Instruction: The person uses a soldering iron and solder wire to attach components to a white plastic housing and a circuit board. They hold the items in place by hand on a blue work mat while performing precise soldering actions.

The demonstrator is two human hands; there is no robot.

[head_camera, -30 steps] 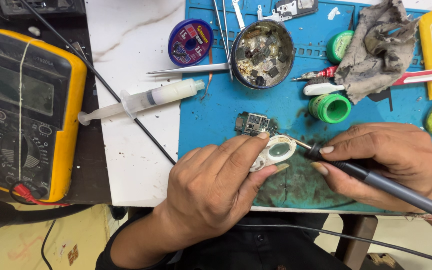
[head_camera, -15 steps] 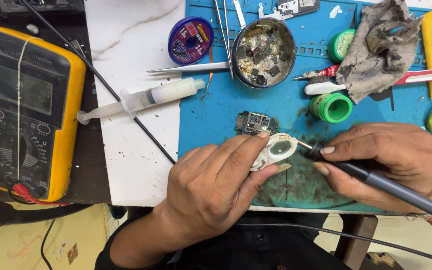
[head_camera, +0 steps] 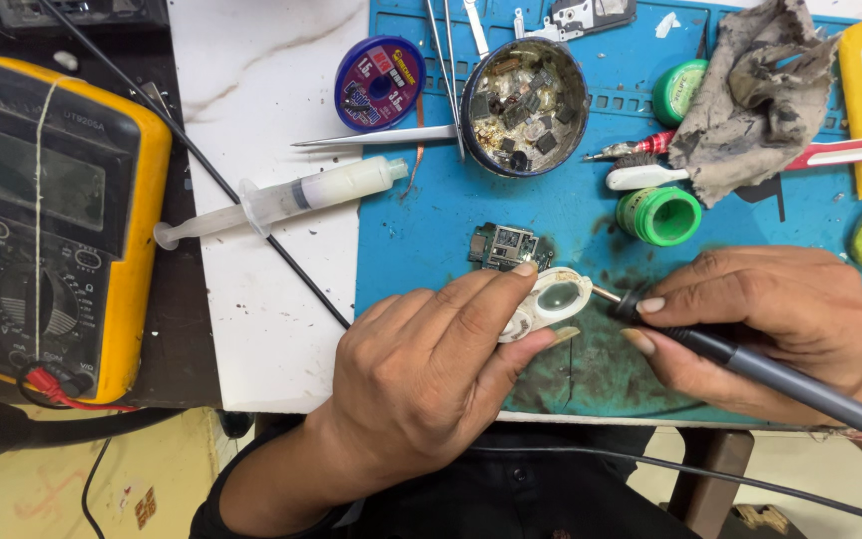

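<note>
An electronics repair bench — a yellow multimeter (head_camera: 57,220), a blue work mat (head_camera: 551,215), a soldering iron (head_camera: 750,364), a solder spool (head_camera: 379,83) and a tin of salvaged chips (head_camera: 523,105) show it.

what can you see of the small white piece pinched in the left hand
The small white piece looks like glossy plastic, oval, with a round clear lens-like window in it. The left hand pinches it between thumb and forefinger above the blue mat. The soldering iron in the right hand has its tip at the piece's right edge.
</note>
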